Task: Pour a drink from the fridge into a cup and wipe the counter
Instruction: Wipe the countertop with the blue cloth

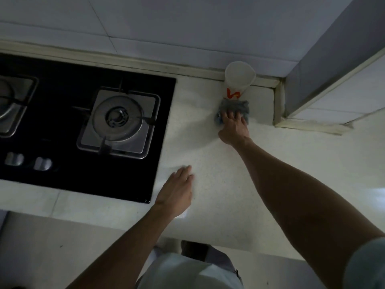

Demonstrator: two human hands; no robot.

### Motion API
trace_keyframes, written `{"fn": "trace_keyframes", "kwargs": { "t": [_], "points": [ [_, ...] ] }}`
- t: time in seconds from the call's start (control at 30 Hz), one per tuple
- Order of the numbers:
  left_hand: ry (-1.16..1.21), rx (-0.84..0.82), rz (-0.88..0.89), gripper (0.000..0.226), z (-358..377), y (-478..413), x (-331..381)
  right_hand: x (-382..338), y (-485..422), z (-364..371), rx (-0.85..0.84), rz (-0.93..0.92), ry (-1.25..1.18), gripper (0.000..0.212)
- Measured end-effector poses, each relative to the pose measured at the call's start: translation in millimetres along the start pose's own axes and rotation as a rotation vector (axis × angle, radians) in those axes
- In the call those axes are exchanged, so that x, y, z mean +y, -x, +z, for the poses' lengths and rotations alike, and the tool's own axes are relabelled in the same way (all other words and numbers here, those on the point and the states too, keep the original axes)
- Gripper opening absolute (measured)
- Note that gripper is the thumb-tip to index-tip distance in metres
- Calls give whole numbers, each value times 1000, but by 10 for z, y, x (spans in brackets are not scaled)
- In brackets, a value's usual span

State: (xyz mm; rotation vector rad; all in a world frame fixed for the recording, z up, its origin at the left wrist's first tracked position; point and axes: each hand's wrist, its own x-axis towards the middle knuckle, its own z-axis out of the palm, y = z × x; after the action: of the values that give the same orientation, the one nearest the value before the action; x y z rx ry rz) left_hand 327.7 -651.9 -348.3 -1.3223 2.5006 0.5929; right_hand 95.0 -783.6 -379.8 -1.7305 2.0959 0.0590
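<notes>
A tall white cup (239, 80) with a red-orange mark stands at the back of the pale counter (218, 184), close to the wall. Right in front of its base lies a grey cloth (237, 106) with a blue edge. My right hand (234, 127) presses down on the cloth with fingers spread over it. My left hand (177, 190) rests flat on the counter near the front edge, fingers together and holding nothing. No drink bottle is in view.
A black glass gas hob (87, 130) with a steel burner and two knobs fills the counter's left side. A tiled wall column (325, 59) juts out at the right behind the cup. The counter's front edge runs below my left hand.
</notes>
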Motion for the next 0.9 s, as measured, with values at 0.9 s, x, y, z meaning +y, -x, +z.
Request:
{"fn": "trace_keyframes", "kwargs": {
  "t": [0.9],
  "points": [
    [125, -7, 48, 66, 632, 1858, -914, -2048, 3127, 1634, -54, 43, -29, 79]
  ]
}}
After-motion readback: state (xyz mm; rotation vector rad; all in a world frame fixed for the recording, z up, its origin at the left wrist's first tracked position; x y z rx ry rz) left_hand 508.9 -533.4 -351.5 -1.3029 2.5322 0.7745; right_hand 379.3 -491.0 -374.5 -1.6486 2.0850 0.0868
